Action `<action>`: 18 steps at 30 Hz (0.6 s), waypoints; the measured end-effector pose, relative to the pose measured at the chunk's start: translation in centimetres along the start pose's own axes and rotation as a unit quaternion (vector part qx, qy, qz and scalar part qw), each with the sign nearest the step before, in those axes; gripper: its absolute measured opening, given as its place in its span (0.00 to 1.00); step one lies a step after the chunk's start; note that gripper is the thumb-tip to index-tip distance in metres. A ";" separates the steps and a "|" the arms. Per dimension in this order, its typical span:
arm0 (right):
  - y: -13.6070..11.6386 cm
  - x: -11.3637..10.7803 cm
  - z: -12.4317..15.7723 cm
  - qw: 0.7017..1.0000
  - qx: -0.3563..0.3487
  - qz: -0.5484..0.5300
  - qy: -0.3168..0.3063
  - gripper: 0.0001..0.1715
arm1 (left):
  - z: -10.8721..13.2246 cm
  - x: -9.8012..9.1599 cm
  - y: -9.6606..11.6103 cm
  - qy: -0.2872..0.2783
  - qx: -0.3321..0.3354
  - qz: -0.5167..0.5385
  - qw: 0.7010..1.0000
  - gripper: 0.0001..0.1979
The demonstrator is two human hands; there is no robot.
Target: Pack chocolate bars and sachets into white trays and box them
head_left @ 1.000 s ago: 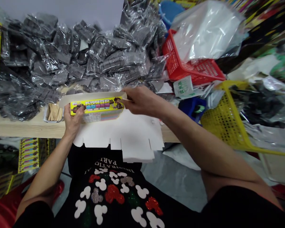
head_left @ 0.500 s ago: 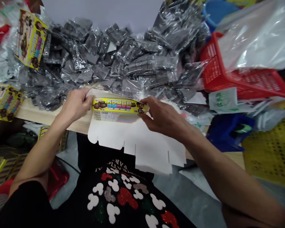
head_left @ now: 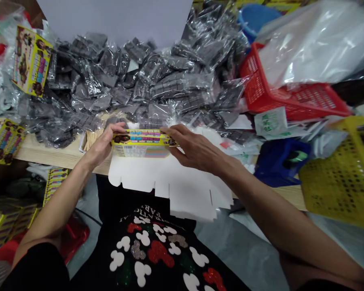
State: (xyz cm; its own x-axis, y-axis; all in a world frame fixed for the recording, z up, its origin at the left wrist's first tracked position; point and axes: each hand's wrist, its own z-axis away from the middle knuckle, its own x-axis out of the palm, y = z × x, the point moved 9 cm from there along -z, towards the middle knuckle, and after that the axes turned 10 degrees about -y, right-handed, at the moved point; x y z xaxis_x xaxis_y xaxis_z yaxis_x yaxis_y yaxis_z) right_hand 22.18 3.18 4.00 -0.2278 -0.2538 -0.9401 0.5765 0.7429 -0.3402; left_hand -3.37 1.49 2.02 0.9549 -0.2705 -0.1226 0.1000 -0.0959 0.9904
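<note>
Left hand [head_left: 102, 143] and right hand [head_left: 192, 148] clamped on opposite ends of yellow box [head_left: 142, 139], near, above white card sheets [head_left: 188, 194]. Left, tray [head_left: 84, 142] of wooden sticks [head_left: 92, 139]; far, heaped grey packets [head_left: 185, 83]; far right, red basket [head_left: 255, 83] with plastic bags [head_left: 315, 46].

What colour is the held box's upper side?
The upper side is mainly yellow with colourful print: head view.

Yellow box [head_left: 141, 144] with pink-and-blue lettering [head_left: 145, 138], white cardboard [head_left: 191, 192]; red basket [head_left: 256, 83], grey packets [head_left: 182, 83]
</note>
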 end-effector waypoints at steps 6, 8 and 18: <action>1.4 1.6 0.2 0.997 -0.066 0.015 0.032 0.35 | 0.5 0.2 -0.5 -0.001 0.051 -0.089 0.995 0.21; 1.8 1.9 0.2 0.995 -0.085 0.006 0.049 0.35 | 0.4 0.4 1.2 -0.038 0.103 -0.219 0.970 0.21; 0.8 0.8 0.6 0.988 -0.095 0.016 0.117 0.30 | 0.9 3.1 5.6 -0.102 0.270 -0.402 0.869 0.15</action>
State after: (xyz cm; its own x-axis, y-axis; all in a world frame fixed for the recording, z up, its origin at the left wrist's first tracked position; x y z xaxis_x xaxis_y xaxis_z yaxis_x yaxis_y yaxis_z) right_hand 22.96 3.15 2.97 -0.4006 -0.0947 -0.9113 0.4328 0.8571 -0.2793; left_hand -0.09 -0.72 7.09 0.5612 -0.0674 -0.8249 0.5140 -0.7528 0.4111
